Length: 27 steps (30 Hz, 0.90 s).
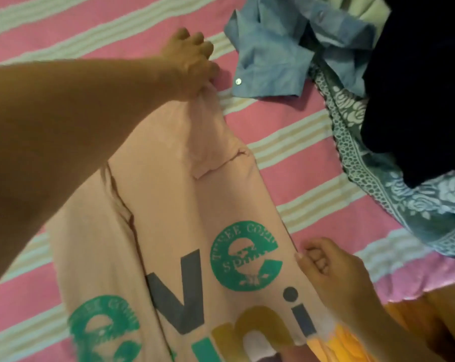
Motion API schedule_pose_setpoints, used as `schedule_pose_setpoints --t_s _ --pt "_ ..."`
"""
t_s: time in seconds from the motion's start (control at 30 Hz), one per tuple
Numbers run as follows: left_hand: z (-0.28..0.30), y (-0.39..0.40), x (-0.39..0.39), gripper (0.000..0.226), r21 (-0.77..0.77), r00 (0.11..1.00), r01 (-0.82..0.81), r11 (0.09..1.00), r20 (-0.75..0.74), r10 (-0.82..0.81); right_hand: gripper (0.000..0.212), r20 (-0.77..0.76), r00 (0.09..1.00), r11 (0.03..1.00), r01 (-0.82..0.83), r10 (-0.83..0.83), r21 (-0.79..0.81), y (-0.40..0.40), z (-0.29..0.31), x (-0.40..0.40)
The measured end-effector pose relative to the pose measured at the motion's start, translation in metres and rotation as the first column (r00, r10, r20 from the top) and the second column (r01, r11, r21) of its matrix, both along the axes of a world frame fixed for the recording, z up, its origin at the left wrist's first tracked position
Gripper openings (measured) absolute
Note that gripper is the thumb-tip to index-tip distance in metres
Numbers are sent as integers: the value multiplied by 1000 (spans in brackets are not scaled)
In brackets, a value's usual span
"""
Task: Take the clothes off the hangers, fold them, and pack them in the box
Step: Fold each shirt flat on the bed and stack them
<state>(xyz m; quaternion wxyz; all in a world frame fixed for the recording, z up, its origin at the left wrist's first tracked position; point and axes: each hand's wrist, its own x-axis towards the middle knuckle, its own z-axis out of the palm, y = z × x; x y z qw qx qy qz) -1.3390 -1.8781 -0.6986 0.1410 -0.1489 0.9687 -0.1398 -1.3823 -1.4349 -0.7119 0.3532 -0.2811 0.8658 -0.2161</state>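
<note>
The pink T-shirt (184, 231) lies on the striped bed (64, 30), near its front edge, partly folded w/ the print up. The left hand (192, 61) has its fingers bunched round the sleeve end, lifting it. The right hand (325, 270) pinches the shirt's side edge w/ curled fingers. It looks soft, light & floppy, so it's best held at edges & corners. A blue shirt (271, 56) & a flowery cloth (393, 189) lie toward the bed's far right.

Matt peach cloth T-shirt (169, 194); woven striped bedsheet (64, 30).
</note>
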Motion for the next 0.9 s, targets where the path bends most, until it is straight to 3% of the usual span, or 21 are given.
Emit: schedule_pose_setpoints --t_s 0.07,0.13,0.17,0.23,0.3,0.37,0.43,0.5,0.57,0.63,0.77,0.83,0.9 --pt "9 8 6 31 -10 991 -116 993 -73 115 11 50 994 993 -96 93 70 10 4 2" --pt "21 21 16 29 108 926 -333 937 -152 346 15 93 974 966 -220 208 135 16 9 5" --pt "27 29 21 30 251 839 -462 851 -187 510 17 96 963 950 -266 253 161 20 11 8" --pt "38 42 34 30 587 593 -571 574 -190 783 15 98 954 944 -296 284 146 27 20 17" --pt "48 46 52 25 791 386 -512 336 -137 912 14 100 947 950 -309 304 46 37 35 31" --pt "61 47 74 13 910 215 -371 184 -108 971 18 1 924 923 -381 381 -57 46 56 51" --pt "72 43 97 20 973 63 -229 26 -12 998 21 -118 889 881 -456 443 -127 51 74 77" --pt "76 36 120 21 977 -49 -197 -75 67 997 26 -150 857 846 -513 494 -144 52 80 105" --pt "72 29 143 28 962 -154 -251 -105 68 986 33 -166 790 787 -609 590 -102 51 74 134" --pt "65 25 166 41 957 -191 -251 -146 99 977 44 -209 708 713 -699 675 -64 49 62 162" --pt "43 39 207 61 933 -82 -81 -350 344 935 83 -212 678 690 -723 704 -23 45 35 202" --pt "30 54 215 42 916 -49 -94 -390 387 921 78 -195 687 689 -721 700 -68 47 20 211" --pt "21 68 217 26 916 -39 -116 -385 383 923 57 -186 702 699 -709 687 -94 47 17 216"
